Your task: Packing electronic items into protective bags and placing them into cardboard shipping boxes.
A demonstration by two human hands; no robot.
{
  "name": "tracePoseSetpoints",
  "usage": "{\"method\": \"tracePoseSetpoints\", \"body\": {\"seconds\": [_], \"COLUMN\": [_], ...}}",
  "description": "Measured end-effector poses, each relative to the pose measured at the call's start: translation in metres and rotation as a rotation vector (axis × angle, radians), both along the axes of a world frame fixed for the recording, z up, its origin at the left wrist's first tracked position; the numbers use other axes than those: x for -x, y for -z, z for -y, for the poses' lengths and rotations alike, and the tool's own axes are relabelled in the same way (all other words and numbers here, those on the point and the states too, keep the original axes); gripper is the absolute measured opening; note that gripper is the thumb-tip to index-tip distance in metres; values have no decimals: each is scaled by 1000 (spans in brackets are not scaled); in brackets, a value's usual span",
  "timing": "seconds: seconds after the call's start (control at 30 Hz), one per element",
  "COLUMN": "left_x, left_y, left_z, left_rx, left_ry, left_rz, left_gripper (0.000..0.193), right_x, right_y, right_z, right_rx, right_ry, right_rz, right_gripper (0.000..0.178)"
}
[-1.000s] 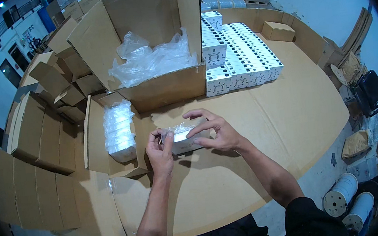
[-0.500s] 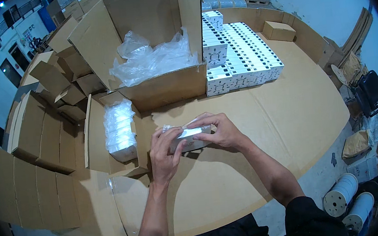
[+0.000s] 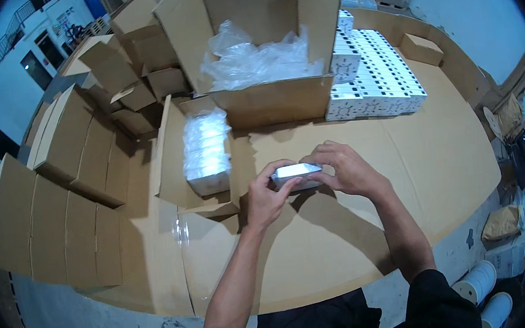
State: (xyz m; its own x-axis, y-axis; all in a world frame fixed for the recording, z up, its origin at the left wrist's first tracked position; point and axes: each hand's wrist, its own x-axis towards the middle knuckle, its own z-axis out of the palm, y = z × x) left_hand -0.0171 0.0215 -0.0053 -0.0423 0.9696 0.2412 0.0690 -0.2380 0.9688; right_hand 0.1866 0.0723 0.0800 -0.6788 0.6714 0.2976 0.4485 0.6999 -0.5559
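Observation:
Both of my hands hold one small white box just above the cardboard-covered table. My left hand grips its left end from below. My right hand covers its right end, fingers curled over the top. Left of my hands lies a shallow open carton with a plastic-wrapped pack of white boxes inside it.
A big open carton lined with a clear plastic bag stands behind my hands. Rows of white boxes are stacked to its right. Folded and flat cartons crowd the left side. White rolls stand on the floor at lower right.
My hands have drawn together around the white box, and the box has turned so its top face shows. It stays at the same spot over the table.

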Motion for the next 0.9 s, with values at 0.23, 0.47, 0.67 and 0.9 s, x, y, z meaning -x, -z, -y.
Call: {"method": "tracePoseSetpoints", "body": {"seconds": [0.23, 0.47, 0.67, 0.9], "left_x": [-6, 16, 18, 18], "left_y": [-3, -10, -20, -19], "left_z": [22, 119, 167, 162], "left_rx": [-5, -61, 70, 39], "left_ry": [-160, -98, -115, -151], "left_rz": [-176, -935, -943, -931], "left_gripper": [61, 60, 49, 42], "right_x": [8, 33, 99, 118], "right_y": [-9, -14, 1, -10], "right_z": [-8, -16, -3, 0], "right_rx": [-49, -31, 448, 242], "right_ry": [72, 225, 41, -144], "right_rz": [82, -251, -815, -395], "right_gripper": [26, 27, 27, 36]}}
